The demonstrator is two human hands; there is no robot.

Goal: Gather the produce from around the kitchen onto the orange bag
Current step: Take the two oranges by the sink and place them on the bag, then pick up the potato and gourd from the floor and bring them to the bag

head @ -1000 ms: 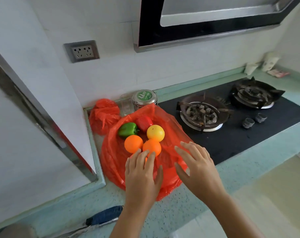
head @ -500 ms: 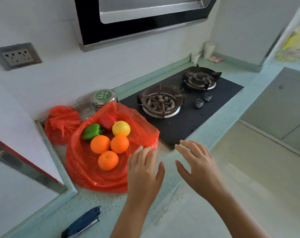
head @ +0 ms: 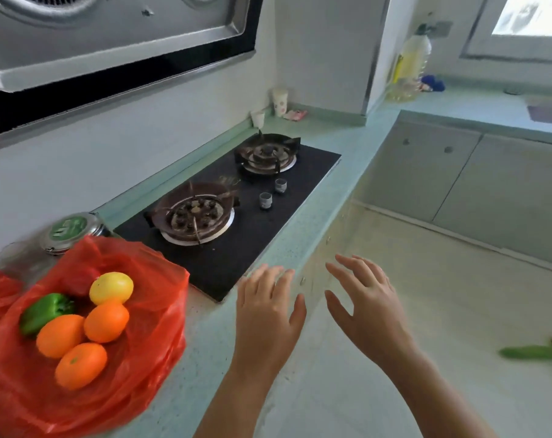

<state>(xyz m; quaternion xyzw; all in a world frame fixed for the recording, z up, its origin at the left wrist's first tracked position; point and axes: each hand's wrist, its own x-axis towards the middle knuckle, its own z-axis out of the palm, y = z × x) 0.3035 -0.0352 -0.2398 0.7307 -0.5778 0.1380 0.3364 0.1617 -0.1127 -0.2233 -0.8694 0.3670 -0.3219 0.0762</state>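
Keeping both hands open and empty, fingers spread, not touching each other.
Seeing crinkly translucent orange bag lying on speckled teal table, carrying smooth round oranges, oval lemon, glossy lobed green pepper. Hovering left hand over table edge, right of bag, clear of it; right hand farther right, over floor.

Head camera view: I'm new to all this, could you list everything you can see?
orange bag: one, orange-red, counter at left
oranges: three, orange, on the bag
yellow fruit: one, yellow, on the bag behind the oranges
green pepper: one, green, on the bag
tin: one, silver with green lid, behind the bag
gas hob: one, black, two burners
paper cups: two, white, far counter corner
long vegetable: one, green, floor, right edge
left hand: open, empty, over counter edge
right hand: open, empty
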